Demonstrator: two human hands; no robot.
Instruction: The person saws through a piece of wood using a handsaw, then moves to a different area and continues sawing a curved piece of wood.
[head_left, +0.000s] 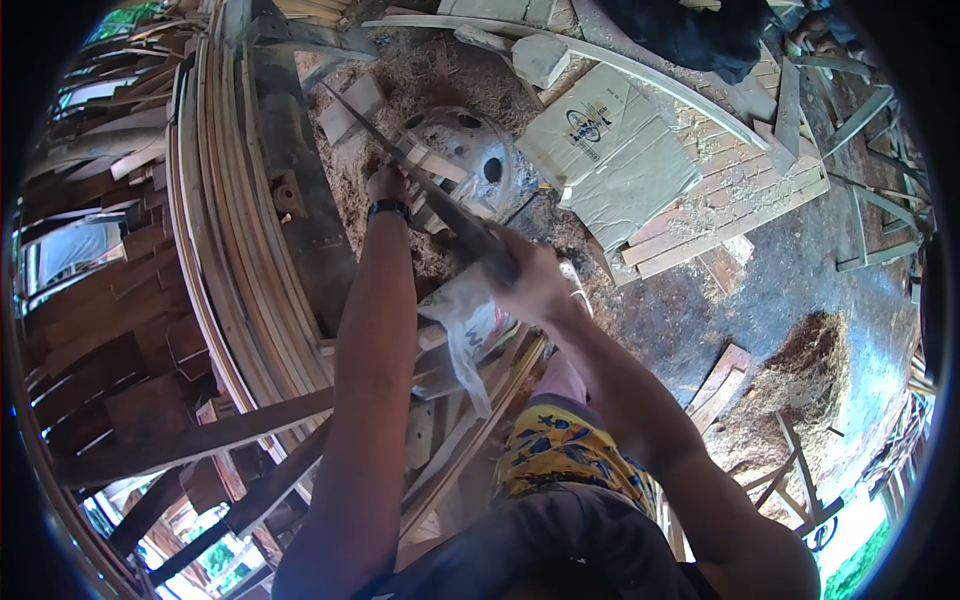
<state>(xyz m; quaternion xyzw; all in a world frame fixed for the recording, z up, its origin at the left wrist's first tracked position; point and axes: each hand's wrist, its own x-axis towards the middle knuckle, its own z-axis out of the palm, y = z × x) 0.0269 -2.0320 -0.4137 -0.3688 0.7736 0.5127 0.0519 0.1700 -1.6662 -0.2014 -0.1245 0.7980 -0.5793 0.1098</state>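
Observation:
My right hand (535, 280) is closed round the handle end of a handsaw (448, 208). The long, dark blade tapers away to the upper left and passes close beside my left hand. My left hand (387, 185), with a dark band at its wrist, is closed at the end of a pale wood piece (437, 164); its fingers are partly hidden. This piece lies over a grey metal wheel rim (440, 128) with dark round holes. The blade crosses the wood near my left hand; whether it has cut in, I cannot tell.
Long stacked boards (205, 200) run along the left. A flattened cardboard box (640, 165) lies on planks (740, 200) to the right. A white plastic bag (468, 315) is near my legs. Sawdust (800, 385) is heaped at right. Another person's dark clothing (690, 35) shows at the top.

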